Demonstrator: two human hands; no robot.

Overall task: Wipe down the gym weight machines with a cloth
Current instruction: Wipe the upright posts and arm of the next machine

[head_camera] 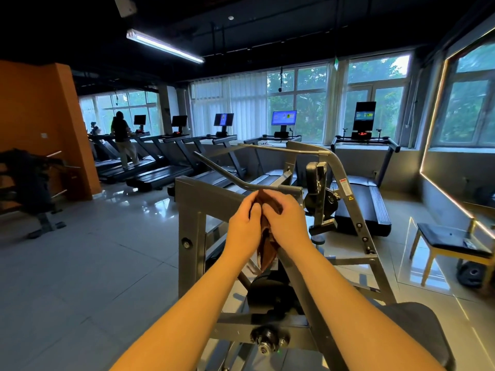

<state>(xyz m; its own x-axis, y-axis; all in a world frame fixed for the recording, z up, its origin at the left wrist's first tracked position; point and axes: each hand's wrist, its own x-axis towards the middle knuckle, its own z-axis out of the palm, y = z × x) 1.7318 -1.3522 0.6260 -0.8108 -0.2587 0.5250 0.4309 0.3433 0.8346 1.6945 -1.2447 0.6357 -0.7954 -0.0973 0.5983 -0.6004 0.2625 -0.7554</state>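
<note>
We hold the brown cloth point(267, 250) bunched between both hands at the centre of the scene. Our left hand point(243, 226) curls round its left side, and our right hand point(288, 223) pinches its top from the right. A tail hangs between our wrists, just beside the sloping grey bar point(301, 298) of the weight machine point(191, 210); whether it touches the bar we cannot tell. To do this well, we judge, we should fold the cloth into a flat pad, wrap it round the bar and draw it along the full length, missing no side.
</note>
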